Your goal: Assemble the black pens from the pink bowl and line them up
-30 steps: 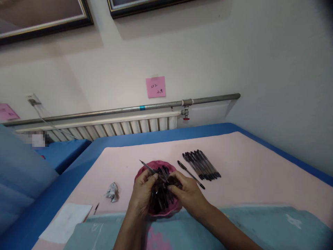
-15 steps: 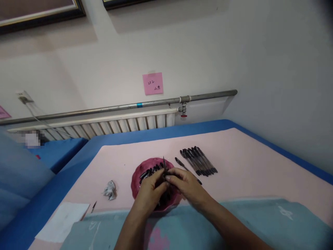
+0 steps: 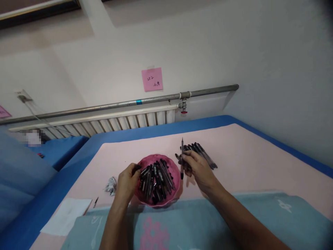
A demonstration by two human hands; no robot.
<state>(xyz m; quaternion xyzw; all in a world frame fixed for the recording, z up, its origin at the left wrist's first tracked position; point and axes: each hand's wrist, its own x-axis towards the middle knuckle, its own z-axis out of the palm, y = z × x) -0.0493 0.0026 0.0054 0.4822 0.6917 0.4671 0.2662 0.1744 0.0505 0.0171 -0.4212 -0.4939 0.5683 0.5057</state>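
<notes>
A slim black pen is held upright, pinched in the fingers of the right hand. This hand has been carried away from the round pink plastic bowl and is now just in front of the row of black pens. Half a second earlier both hands were joined over the bowl. The left hand is now curled at the bowl's left rim; whether anything is gripped cannot be told. The bowl, filled with black pens, lies between the hands.

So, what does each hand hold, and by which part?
The right hand holds one black pen upright, pinched around its middle. The left hand touches the pink bowl at its left rim; whether it grips something cannot be told.
</notes>
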